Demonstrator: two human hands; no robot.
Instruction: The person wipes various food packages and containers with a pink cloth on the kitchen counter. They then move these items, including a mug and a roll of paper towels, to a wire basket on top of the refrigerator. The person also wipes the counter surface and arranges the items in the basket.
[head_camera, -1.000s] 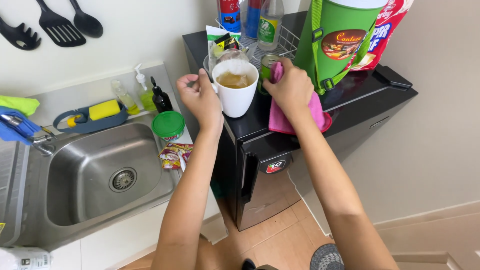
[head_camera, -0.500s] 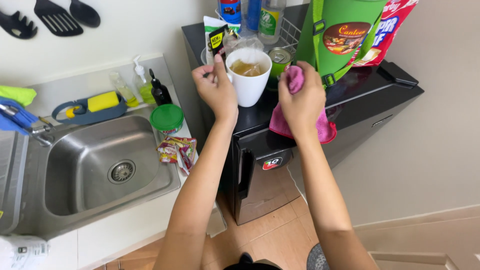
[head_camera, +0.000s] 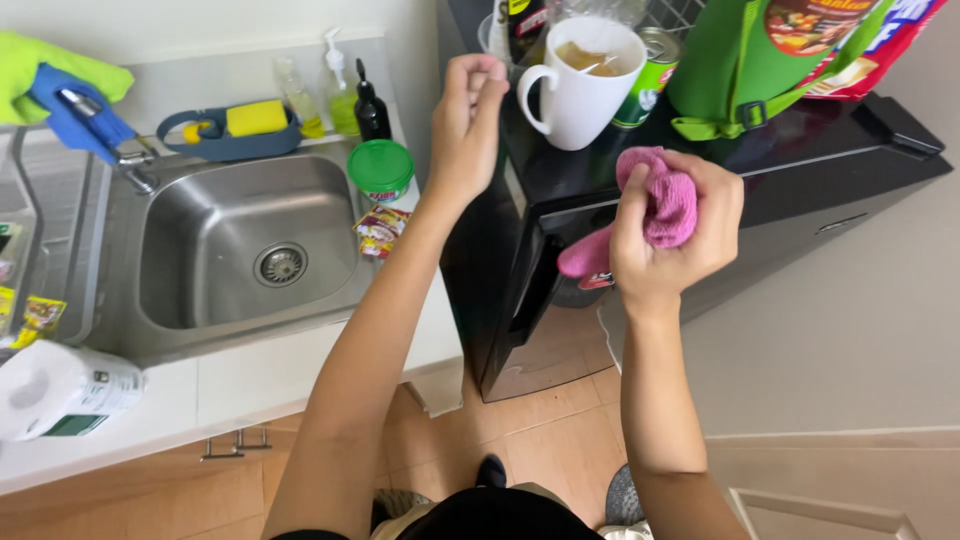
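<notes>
The right hand (head_camera: 668, 240) is clenched around a bunched pink cloth (head_camera: 660, 208), held just off the front edge of the black mini fridge (head_camera: 800, 190) — one end of the cloth trails down beside the wrist. The left hand (head_camera: 468, 125) hangs loosely curled and holds nothing, just beside the handle of the white mug (head_camera: 580, 95) of brownish liquid on the fridge top, with a green can (head_camera: 648, 75) behind it — the steel sink (head_camera: 240, 250) lies in the bench to the left.

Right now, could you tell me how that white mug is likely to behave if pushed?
The mug looks nearly full of brownish liquid, so it is probably heavy and apt to slosh. It stands by the fridge top's front edge, so a hard push might tip it off.
</notes>
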